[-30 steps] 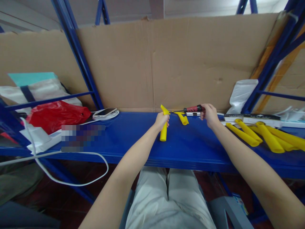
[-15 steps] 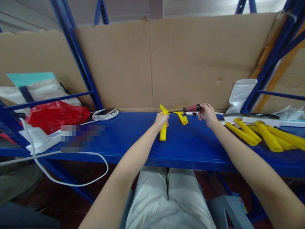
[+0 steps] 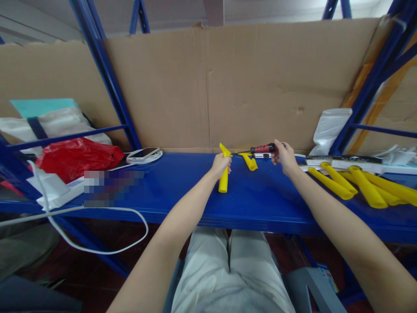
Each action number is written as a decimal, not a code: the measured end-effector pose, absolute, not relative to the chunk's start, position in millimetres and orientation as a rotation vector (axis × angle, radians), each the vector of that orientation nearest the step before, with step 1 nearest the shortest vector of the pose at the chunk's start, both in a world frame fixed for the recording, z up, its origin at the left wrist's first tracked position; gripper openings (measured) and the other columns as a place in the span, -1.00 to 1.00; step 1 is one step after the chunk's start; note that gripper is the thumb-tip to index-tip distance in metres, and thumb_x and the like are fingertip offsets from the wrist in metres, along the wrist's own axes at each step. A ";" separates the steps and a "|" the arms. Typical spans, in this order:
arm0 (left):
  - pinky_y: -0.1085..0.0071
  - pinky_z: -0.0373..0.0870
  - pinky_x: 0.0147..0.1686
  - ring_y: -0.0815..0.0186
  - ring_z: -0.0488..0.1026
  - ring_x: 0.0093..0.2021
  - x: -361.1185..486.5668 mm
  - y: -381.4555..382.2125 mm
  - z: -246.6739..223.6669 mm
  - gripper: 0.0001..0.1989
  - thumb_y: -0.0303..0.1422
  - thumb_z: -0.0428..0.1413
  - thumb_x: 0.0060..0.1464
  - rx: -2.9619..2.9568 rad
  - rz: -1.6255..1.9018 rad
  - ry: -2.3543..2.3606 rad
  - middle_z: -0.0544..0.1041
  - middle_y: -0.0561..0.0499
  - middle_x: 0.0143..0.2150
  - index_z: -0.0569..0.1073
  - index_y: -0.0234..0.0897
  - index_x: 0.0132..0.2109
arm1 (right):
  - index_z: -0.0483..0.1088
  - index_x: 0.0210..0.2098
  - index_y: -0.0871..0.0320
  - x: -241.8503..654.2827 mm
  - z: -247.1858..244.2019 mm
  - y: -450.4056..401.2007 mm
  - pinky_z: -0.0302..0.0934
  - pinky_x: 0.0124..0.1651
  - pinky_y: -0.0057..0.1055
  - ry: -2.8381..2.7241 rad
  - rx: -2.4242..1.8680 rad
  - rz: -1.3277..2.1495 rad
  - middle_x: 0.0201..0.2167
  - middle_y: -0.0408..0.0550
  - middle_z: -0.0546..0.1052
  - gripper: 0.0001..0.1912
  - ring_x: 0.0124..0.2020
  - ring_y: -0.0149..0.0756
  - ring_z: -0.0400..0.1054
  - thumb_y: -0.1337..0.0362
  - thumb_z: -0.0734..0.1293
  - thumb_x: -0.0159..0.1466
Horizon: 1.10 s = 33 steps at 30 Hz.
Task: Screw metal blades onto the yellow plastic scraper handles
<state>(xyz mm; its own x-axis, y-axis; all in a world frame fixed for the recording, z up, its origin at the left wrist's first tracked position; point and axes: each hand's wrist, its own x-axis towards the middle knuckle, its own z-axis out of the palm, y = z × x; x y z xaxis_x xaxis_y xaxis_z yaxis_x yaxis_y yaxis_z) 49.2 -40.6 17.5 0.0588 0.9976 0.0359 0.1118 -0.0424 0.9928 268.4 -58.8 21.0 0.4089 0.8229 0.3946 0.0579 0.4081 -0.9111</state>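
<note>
Upright in my left hand [image 3: 221, 165] is a yellow T-shaped handle [image 3: 223, 183], its wider head above my fingers. My right hand [image 3: 284, 156] has its fingers closed on the end of a red and black screwdriver [image 3: 262, 149]. The screwdriver lies roughly level, and its thin shaft points left to the head of the handle; whether the tip sits inside it is too small to tell. Behind the shaft, a second yellow piece [image 3: 250, 162] lies on the blue table [image 3: 182, 187].
Several yellow handles [image 3: 368, 187] lie at the right beside white boxes [image 3: 345, 163]. On the left are a red plastic bag [image 3: 80, 158], a phone with a coiled white cable [image 3: 145, 155] and a loose cable over the edge. Cardboard [image 3: 254, 87] stands behind.
The fingers of my right hand have shifted slightly round the screwdriver's end. My left hand and the yellow handle stay in place.
</note>
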 end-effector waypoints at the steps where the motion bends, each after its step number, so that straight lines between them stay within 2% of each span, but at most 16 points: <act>1: 0.51 0.15 -0.65 0.47 0.20 -0.75 49.2 -40.2 17.2 -0.79 -0.64 0.00 -0.04 1.345 1.141 1.234 0.23 0.20 -0.69 0.23 -0.25 -0.48 | 0.18 -0.41 0.07 269.0 20.2 -58.7 -0.04 -0.75 -0.53 -1.060 -1.041 0.610 -0.76 -0.36 0.19 -0.62 -0.80 -0.50 0.07 -0.02 0.39 0.17; 4: 0.51 0.16 -0.65 0.47 0.21 -0.75 49.2 -39.4 16.5 -0.79 -0.64 0.01 -0.05 1.345 1.140 1.230 0.23 0.20 -0.68 0.23 -0.24 -0.47 | 0.17 -0.42 0.07 268.6 20.3 -58.5 -0.06 -0.76 -0.52 -1.050 -1.029 0.606 -0.79 -0.40 0.12 -0.61 -0.82 -0.50 0.02 -0.02 0.41 0.15; 8: 0.52 0.16 -0.66 0.47 0.21 -0.74 49.7 -39.5 16.2 -0.80 -0.63 0.00 -0.05 1.366 1.138 1.213 0.22 0.20 -0.69 0.23 -0.24 -0.47 | 0.17 -0.40 0.06 264.2 24.7 -60.0 -0.01 -0.76 -0.52 -0.970 -1.008 0.658 -0.73 -0.33 0.25 -0.68 -0.77 -0.46 0.13 0.05 0.38 0.15; 11: 0.52 0.16 -0.66 0.47 0.20 -0.75 49.9 -39.8 16.0 -0.80 -0.63 0.00 -0.05 1.377 1.127 1.219 0.22 0.21 -0.69 0.23 -0.24 -0.47 | 0.16 -0.41 0.06 263.4 25.5 -61.1 0.00 -0.76 -0.52 -0.970 -1.010 0.659 -0.69 -0.29 0.30 -0.62 -0.75 -0.46 0.16 -0.02 0.39 0.15; 14: 0.52 0.17 -0.65 0.47 0.21 -0.74 49.5 -39.5 15.6 -0.81 -0.63 0.02 -0.06 1.377 1.122 1.227 0.23 0.20 -0.68 0.25 -0.24 -0.45 | 0.14 -0.42 0.05 264.9 23.9 -61.9 -0.06 -0.77 -0.52 -1.005 -1.045 0.623 -0.76 -0.35 0.17 -0.57 -0.80 -0.49 0.06 -0.08 0.39 0.16; 17: 0.51 0.18 -0.64 0.47 0.21 -0.74 49.2 -39.0 15.3 -0.81 -0.63 0.01 -0.05 1.376 1.121 1.226 0.24 0.20 -0.67 0.25 -0.24 -0.45 | 0.14 -0.42 0.05 264.9 24.1 -62.5 -0.06 -0.77 -0.51 -0.991 -1.047 0.636 -0.80 -0.40 0.09 -0.64 -0.82 -0.49 0.00 0.02 0.38 0.18; 21: 0.50 0.19 -0.63 0.47 0.21 -0.74 49.6 -39.8 15.7 -0.80 -0.63 0.02 -0.05 1.380 1.123 1.221 0.25 0.19 -0.66 0.25 -0.24 -0.46 | 0.17 -0.40 0.06 262.4 26.4 -62.2 -0.03 -0.76 -0.52 -0.917 -1.051 0.657 -0.77 -0.36 0.19 -0.76 -0.79 -0.48 0.06 0.14 0.34 0.19; 25: 0.50 0.17 -0.64 0.46 0.21 -0.74 49.9 -41.0 16.2 -0.80 -0.63 0.01 -0.04 1.374 1.126 1.221 0.24 0.19 -0.67 0.24 -0.24 -0.46 | 0.17 -0.40 0.06 264.7 24.6 -60.9 -0.03 -0.77 -0.51 -0.932 -1.083 0.668 -0.74 -0.32 0.24 -0.68 -0.78 -0.46 0.10 0.04 0.37 0.20; 27: 0.50 0.17 -0.64 0.46 0.21 -0.73 49.9 -41.1 16.1 -0.81 -0.63 0.02 -0.06 1.366 1.124 1.228 0.24 0.19 -0.67 0.25 -0.24 -0.46 | 0.15 -0.42 0.05 267.5 22.9 -60.2 -0.05 -0.77 -0.51 -0.971 -1.084 0.658 -0.78 -0.36 0.16 -0.61 -0.81 -0.47 0.04 -0.04 0.38 0.20; 29: 0.50 0.18 -0.64 0.46 0.22 -0.73 49.8 -40.9 15.8 -0.81 -0.63 0.03 -0.07 1.364 1.125 1.229 0.24 0.19 -0.67 0.26 -0.24 -0.45 | 0.14 -0.43 0.05 269.6 22.5 -59.8 -0.07 -0.77 -0.52 -0.986 -1.072 0.657 -0.80 -0.39 0.08 -0.61 -0.82 -0.49 -0.01 -0.04 0.37 0.20; 33: 0.50 0.19 -0.63 0.46 0.21 -0.73 49.7 -40.4 15.6 -0.82 -0.61 0.04 -0.06 1.375 1.132 1.224 0.24 0.19 -0.67 0.27 -0.25 -0.45 | 0.19 -0.39 0.07 268.8 25.7 -59.8 -0.01 -0.76 -0.54 -0.939 -1.071 0.691 -0.75 -0.33 0.22 -0.72 -0.76 -0.47 0.11 0.09 0.36 0.19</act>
